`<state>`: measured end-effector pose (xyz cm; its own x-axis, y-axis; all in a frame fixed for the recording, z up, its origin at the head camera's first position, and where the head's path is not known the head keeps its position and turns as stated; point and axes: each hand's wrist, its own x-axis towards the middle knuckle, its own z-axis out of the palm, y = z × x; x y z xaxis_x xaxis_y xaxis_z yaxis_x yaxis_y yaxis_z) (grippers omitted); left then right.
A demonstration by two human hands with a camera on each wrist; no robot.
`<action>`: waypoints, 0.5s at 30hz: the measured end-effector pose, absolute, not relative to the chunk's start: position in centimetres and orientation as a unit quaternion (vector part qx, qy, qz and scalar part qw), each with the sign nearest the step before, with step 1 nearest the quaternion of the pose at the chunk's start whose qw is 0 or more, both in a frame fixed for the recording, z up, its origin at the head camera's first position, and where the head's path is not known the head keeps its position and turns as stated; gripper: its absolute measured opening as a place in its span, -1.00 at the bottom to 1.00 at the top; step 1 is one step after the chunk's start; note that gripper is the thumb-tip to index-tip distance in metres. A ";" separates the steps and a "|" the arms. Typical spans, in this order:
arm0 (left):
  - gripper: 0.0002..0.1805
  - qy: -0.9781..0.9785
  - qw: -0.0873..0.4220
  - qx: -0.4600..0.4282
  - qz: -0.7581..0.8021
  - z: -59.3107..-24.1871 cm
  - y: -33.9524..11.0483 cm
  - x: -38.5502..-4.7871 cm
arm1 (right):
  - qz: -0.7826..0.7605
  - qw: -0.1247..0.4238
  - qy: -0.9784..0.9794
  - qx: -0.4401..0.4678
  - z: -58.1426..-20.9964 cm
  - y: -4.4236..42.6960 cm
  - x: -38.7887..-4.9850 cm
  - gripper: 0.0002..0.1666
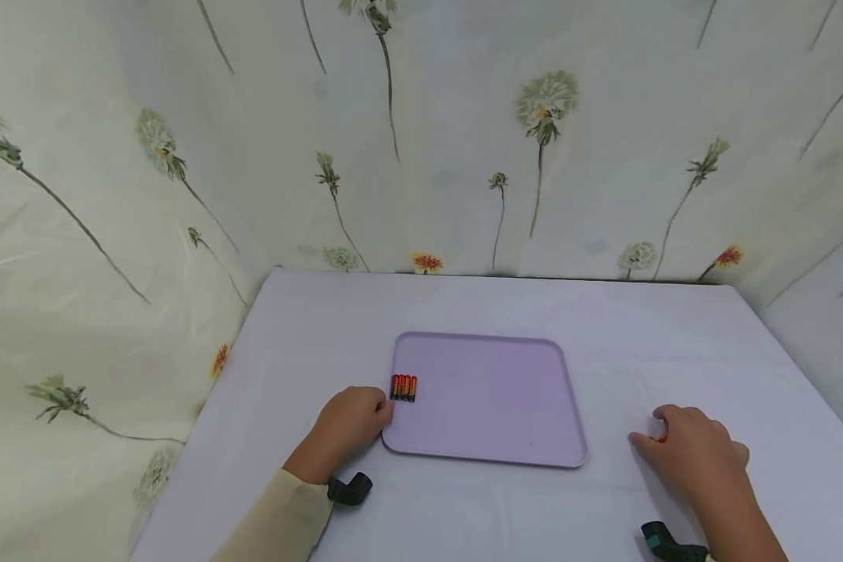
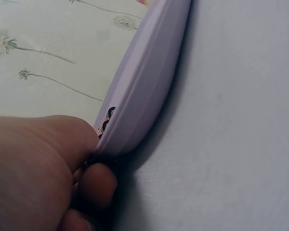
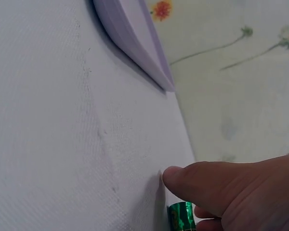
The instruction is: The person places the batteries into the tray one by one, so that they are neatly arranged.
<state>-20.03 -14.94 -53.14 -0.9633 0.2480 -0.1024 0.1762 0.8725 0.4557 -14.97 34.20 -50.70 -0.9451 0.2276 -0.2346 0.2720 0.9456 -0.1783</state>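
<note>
The person's two hands were well apart. The left hand [image 1: 354, 417] gripped the left rim of a tray [image 1: 492, 406], its thumb over the edge and a finger curled below. The right hand [image 1: 698, 453] was beyond the tray's right side, close to the table [image 1: 674, 336], thumb and fingers bent round one battery [image 3: 181, 216]. That piece was mostly hidden: the right wrist view showed a shiny green cylinder end under the thumb, the head view only a bit of red in the curve of the hand. Whether the hand held more than one, I could not tell.

There was one tray, plain pale purple, rectangular, with rounded corners and a low raised rim. Inside it, against the left side and just beside the left hand, lay four small batteries [image 1: 403, 388] in a neat row, side by side; they were orange-red toward the far end and black toward the near end.

Two black wrist devices [image 1: 350, 489] showed, one at each wrist, and a cream sleeve [image 1: 277, 519] covered the left forearm. The table was white and smooth. Behind it and along its sides hung a pale cloth [image 1: 449, 211] printed with dandelions and a few orange-red flowers.
</note>
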 end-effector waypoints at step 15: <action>-0.59 0.966 0.087 0.109 0.215 -53.3 -15.1 -20.2 | -0.101 0.097 0.978 0.153 -50.6 34.0 -13.9 -0.10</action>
